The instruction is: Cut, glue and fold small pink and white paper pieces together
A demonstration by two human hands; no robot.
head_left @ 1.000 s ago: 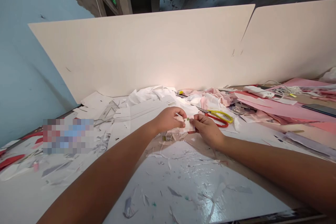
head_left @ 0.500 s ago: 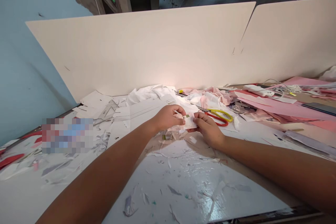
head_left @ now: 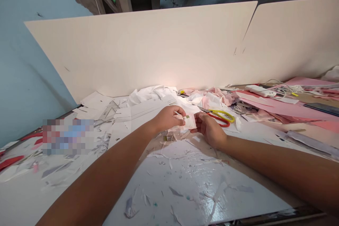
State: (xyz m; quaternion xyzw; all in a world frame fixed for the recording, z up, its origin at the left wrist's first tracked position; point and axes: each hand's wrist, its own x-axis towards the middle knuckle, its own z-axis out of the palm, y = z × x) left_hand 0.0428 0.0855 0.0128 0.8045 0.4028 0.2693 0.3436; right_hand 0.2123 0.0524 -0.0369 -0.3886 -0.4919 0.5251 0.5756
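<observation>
My left hand (head_left: pixel 169 117) pinches a small white piece of paper or fabric (head_left: pixel 190 123) with a greenish-gold patch near its top. My right hand (head_left: pixel 210 130) is at the piece's right edge, its fingers loosely curled and the thumb lifted away from it. Whether those fingertips still touch the edge, I cannot tell. Just below my left hand, a small greenish-gold and silver item (head_left: pixel 168 138) lies on the table. Scissors (head_left: pixel 222 117) with one yellow and one red handle rest behind my right hand.
Paper scraps litter the white tabletop (head_left: pixel 190 183). White crumpled sheets (head_left: pixel 150 93) lie at the back, below a tall white panel (head_left: pixel 148 49). To the right are pink sheets (head_left: pixel 286 106), a power strip (head_left: pixel 261 90) with cables and a dark phone (head_left: pixel 321 108). A blurred patch covers the left.
My right thumb has come off the small white piece and the right fingers have loosened. The piece has shifted slightly left, still in my left hand.
</observation>
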